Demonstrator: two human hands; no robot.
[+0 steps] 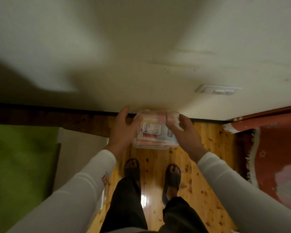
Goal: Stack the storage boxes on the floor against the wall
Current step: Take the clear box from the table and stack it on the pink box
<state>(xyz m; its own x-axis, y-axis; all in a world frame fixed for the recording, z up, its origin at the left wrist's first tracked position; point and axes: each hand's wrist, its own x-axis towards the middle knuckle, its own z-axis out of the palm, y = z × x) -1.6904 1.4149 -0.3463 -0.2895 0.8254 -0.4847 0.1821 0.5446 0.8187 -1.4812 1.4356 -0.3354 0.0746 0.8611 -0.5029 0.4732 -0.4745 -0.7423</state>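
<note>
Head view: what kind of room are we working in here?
Probably a room in a home. There is a glossy wooden floor, a painted wall with a socket low down, and a red fringed rug on the right. Both hands flank a clear box by the wall.

- The wall (141, 64) closes off everything from ten to two o'clock, right behind the clear storage box (155, 130).
- At three o'clock the red rug (267, 148) lies flat.
- At nine o'clock a green surface (20, 165) crowds in.
- Bare wooden floor (151, 165) stays open at six o'clock, around the feet.
</note>
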